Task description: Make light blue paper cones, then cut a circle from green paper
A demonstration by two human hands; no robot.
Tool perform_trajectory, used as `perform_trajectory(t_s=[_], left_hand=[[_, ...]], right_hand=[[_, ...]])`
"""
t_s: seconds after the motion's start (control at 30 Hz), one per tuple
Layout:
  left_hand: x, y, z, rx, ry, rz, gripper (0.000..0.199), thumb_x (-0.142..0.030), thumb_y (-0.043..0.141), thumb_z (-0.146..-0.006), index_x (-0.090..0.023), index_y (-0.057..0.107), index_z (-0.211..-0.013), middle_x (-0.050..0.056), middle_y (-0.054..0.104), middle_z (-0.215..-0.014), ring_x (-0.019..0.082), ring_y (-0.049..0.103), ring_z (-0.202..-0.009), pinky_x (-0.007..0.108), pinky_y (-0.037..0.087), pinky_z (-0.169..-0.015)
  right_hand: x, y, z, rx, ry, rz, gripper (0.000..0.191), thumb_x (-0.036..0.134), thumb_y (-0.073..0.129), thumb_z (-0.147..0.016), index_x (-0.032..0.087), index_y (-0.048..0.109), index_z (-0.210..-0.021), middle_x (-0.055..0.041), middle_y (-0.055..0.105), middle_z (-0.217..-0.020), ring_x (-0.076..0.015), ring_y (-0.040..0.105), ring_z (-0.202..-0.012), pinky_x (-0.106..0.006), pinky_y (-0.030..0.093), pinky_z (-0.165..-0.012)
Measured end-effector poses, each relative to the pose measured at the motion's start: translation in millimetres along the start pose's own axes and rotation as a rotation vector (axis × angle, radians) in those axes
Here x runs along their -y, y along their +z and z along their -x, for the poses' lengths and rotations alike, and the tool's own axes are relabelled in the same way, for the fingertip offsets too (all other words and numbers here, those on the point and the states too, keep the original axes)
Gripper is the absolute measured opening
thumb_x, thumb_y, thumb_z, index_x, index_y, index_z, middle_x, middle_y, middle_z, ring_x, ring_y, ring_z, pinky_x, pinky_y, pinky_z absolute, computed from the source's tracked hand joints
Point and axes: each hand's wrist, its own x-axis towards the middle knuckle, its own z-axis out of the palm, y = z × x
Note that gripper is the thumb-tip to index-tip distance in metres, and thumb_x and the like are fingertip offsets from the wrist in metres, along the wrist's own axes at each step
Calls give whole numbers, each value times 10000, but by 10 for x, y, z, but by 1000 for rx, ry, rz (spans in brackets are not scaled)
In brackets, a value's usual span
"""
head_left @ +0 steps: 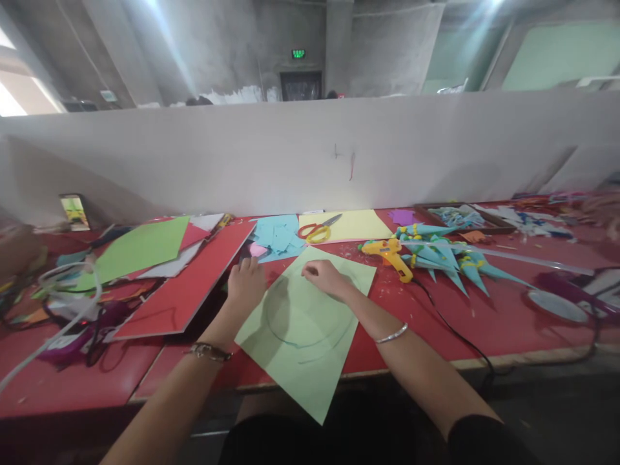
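Observation:
A pale green sheet [310,387] lies turned cornerwise before me, one corner past the table's front edge, with a large drawn circle on it. At its left edge, beside the red board [194,290], is my left hand [247,281], fingers bent and closed; what they hold, if anything, is hidden. Over the sheet's upper part, my right hand [324,276] has its thumb and fingertips pressed together, and anything between them is too small to make out. Scissors [320,229] with red and yellow handles lie on the yellow paper [358,226] behind the sheet.
A yellow glue gun [394,257] with a black cable lies at the right, beside pointed blue paper pieces [445,255]. Blue paper scraps [278,237] lie behind the sheet. Left are a green sheet [145,248] and a propped phone [74,212]; someone's blurred hand shows at the far left.

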Motion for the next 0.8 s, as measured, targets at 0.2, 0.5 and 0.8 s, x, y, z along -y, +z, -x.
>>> perform_trajectory(t_s=[0.2,0.5,0.8], left_hand=[[-404,-113,-161,160,-24,200,474,-476,382,-813,-107,575,-1040,176,544,-1072,294,493,-1020,370,420,-755],[-434,6,-194,232,-104,397,569,-519,452,-747,-90,460,-1122,194,525,-1120,294,579,-934,357,462,-692],[-178,23,-165,297,-1,479,321,-339,456,-749,-153,517,-1003,137,618,-1027,282,576,-963,375,453,-734]], right_hand=[[0,-14,15,-73,-1,55,185,167,440,-744,149,602,-658,-10,607,-657,-101,491,-586,-208,340,-562],[-110,-11,-457,-128,250,388,280,149,404,-792,161,517,-1048,-48,609,-910,-126,564,-825,-213,419,-702],[-179,-69,-1140,-54,616,593,316,230,420,-832,94,565,-1078,-206,569,-1107,-280,529,-1043,-364,416,-804]])
